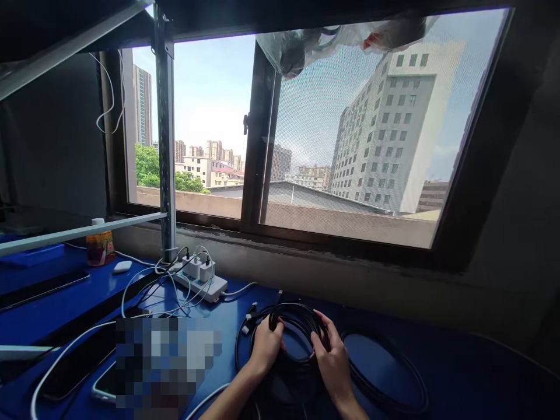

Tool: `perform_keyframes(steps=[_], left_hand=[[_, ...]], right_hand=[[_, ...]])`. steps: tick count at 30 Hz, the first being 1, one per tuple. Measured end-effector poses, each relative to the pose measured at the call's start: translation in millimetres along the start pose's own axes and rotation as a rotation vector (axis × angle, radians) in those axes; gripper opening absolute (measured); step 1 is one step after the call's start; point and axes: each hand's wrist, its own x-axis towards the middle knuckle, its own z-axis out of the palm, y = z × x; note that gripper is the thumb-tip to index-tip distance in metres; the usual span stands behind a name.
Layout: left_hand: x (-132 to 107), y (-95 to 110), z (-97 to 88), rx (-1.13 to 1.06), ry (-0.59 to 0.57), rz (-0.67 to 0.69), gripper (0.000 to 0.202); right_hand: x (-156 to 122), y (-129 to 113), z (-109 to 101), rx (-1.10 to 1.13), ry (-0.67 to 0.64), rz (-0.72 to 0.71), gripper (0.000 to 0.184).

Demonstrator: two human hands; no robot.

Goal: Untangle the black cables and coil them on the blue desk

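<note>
A black cable, wound into a round coil of several loops, is held a little above the blue table. My left hand grips the coil's left side, thumb and fingers closed round the loops. On the opposite side my right hand is closed round the same coil. Left of the coil, several cable plugs lie close together. A second loop of black cable rests on the table at the right. The lower part of the coil is dark and hard to make out.
A white power strip with chargers and tangled wires stands near the wall. Phones lie at the left, beside a pixelated patch. A bottle and a small white case sit further back. A metal shelf post rises before the window.
</note>
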Motion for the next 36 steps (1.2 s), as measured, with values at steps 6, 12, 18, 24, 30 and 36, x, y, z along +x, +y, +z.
perform_keyframes(steps=[6, 12, 18, 24, 30, 36], left_hand=[[-3.8, 3.4, -2.1, -0.020, 0.004, 0.008, 0.022], [-2.2, 0.2, -1.8, -0.023, 0.009, 0.013, 0.020], [-0.4, -2.1, -1.7, -0.021, 0.004, 0.027, 0.016], [-0.7, -0.1, -1.1, -0.355, -0.171, -0.019, 0.010], [-0.4, 4.5, -1.7, -0.463, -0.240, -0.029, 0.053], [-1.5, 7.4, -5.2, -0.330, -0.131, 0.038, 0.052]], right_hand=[[-2.3, 1.6, -1.7, -0.047, 0.017, -0.037, 0.047], [0.7, 0.2, -6.1, -0.039, -0.063, -0.005, 0.049], [-0.8, -4.5, -5.7, 0.008, -0.085, 0.015, 0.049], [0.6, -15.6, -5.2, 0.153, -0.036, 0.209, 0.051], [1.5, -21.0, -2.8, 0.228, -0.061, 0.314, 0.035], [-1.7, -20.9, 0.3, 0.240, -0.072, 0.224, 0.044]])
